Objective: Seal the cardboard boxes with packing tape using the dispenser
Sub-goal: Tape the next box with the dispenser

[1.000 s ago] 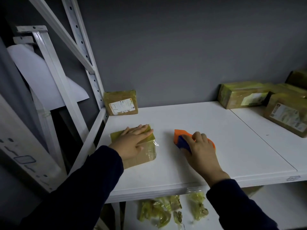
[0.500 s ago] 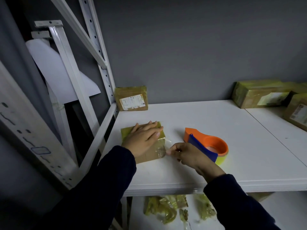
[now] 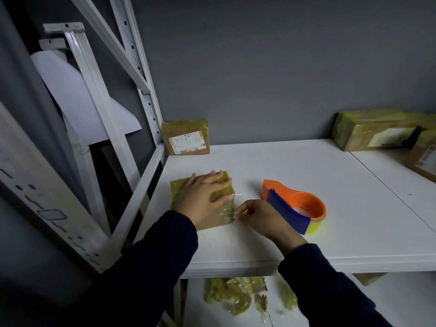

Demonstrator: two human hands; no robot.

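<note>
Small flat brown cardboard box (image 3: 213,222), centre-left of frame on the white shelf (image 3: 342,234), already carries yellowish tape (image 3: 179,185) across its top. Left hand (image 3: 202,197) lies flat on it, fingers straight. Right hand (image 3: 257,215) pinches a loose tape end (image 3: 229,214) at the box's right edge; pressing it down apparently remains. Orange-and-blue tape dispenser (image 3: 296,206) stands unheld just right. Labelled taped box (image 3: 186,138) at back left and larger taped boxes (image 3: 368,131) at upper right are closed, contents unseen.
</note>
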